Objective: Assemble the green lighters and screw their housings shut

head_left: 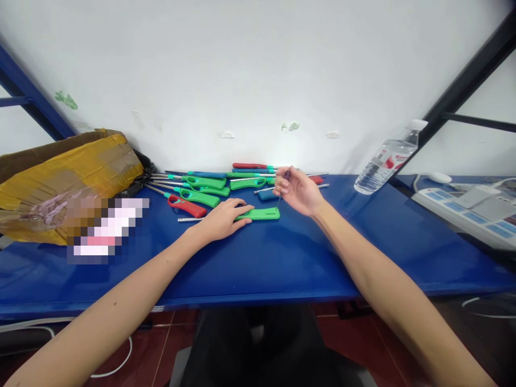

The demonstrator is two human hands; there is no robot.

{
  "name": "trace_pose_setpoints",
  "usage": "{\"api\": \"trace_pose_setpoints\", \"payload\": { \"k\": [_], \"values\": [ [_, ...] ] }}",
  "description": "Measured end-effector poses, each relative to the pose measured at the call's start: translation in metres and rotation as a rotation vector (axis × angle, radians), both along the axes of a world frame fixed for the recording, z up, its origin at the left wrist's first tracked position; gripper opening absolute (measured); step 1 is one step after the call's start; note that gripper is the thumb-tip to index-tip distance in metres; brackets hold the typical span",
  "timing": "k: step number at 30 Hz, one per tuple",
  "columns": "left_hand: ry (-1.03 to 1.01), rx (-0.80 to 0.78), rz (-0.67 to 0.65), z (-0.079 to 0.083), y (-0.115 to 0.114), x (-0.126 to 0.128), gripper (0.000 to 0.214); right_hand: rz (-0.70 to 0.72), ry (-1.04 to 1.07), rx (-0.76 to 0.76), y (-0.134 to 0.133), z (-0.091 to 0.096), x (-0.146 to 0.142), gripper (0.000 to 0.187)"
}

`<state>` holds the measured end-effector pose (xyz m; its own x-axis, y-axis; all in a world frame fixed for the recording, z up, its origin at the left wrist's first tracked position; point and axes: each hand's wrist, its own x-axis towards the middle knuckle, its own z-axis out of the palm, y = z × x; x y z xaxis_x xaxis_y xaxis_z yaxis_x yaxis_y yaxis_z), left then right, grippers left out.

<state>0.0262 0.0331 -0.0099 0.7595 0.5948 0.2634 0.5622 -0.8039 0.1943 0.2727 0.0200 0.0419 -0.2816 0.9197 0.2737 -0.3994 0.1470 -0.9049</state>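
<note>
A green long-neck gas lighter (264, 214) lies flat on the blue table, its metal tube pointing left. My left hand (223, 219) grips it from above, fingers on the far side and thumb along the near edge. In my right hand (303, 194) is a small screwdriver (287, 174) with a dark handle, held upright between closed fingers. Its thin shaft slants down to the right end of the green lighter; whether the tip sits in a screw is too small to tell. Behind my hands lie several more lighters, among them a red one (187, 206) and a blue one (266, 194).
At the left sits a carton wrapped in yellow tape (108, 166), with a blurred patch beside it. A water bottle (381, 164) leans against the black frame at the right. A white power strip (467, 207) lies beyond it. The white wall closes off the table's back.
</note>
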Motion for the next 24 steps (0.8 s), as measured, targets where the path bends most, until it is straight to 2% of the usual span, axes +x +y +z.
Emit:
{"api": "trace_pose_setpoints", "payload": {
  "k": [7, 11, 13, 18, 24],
  "values": [
    [0.030, -0.010, 0.008, 0.004, -0.002, 0.001, 0.045, -0.165, -0.107, 0.149, 0.009, -0.005, 0.014, 0.038],
    [0.032, -0.003, 0.009, 0.003, -0.002, 0.001, 0.045, -0.317, -0.155, 0.173, 0.011, -0.007, 0.014, 0.040],
    [0.037, -0.002, 0.008, 0.003, -0.002, 0.001, 0.045, -0.342, -0.134, 0.169, 0.009, -0.007, 0.009, 0.041],
    [0.031, 0.004, 0.005, 0.003, -0.002, 0.000, 0.045, -0.199, 0.029, 0.049, 0.002, -0.003, -0.006, 0.050],
    [0.006, 0.000, 0.002, 0.001, -0.001, 0.000, 0.045, -0.063, 0.015, -0.003, 0.000, -0.001, -0.005, 0.039]
  ]
}}
